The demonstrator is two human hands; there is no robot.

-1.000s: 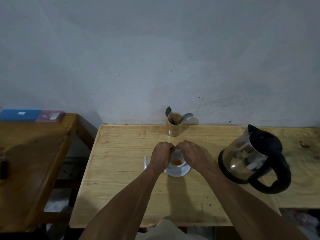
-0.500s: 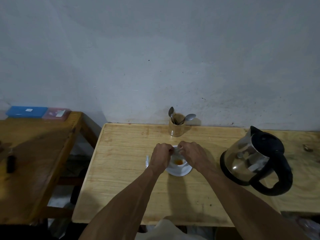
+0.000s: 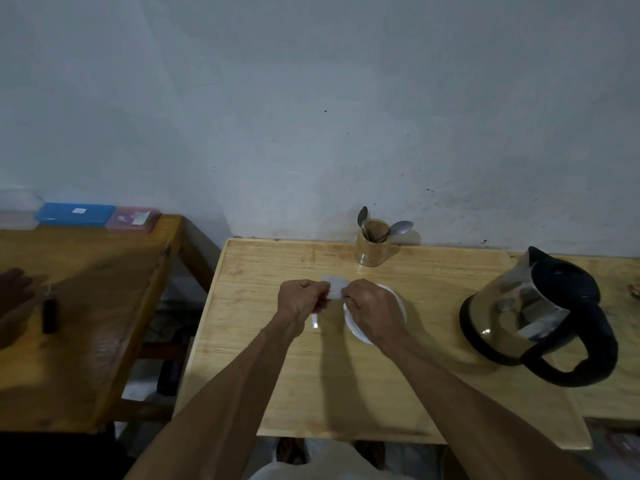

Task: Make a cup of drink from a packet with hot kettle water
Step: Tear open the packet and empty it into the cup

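Head view, centre frame: our left hand point(image 3: 300, 301) and right hand point(image 3: 370, 308) pinch the packet point(image 3: 335, 287) above the saucer point(image 3: 398, 303). We judge the kettle point(image 3: 533, 313), right, comes next.

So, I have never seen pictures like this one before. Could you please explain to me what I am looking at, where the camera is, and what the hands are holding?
There is no machine here. The camera sits on a person's head and looks forward and down, so you see that person's own bare arms. The left hand and right hand pinch a small white packet between them, above a white saucer. A cup on it cannot be seen now, because the right hand covers that spot. All this is on a light wooden table. At the back stands a holder with spoons. To the right is a kettle with a black handle. A darker table stands on the left.
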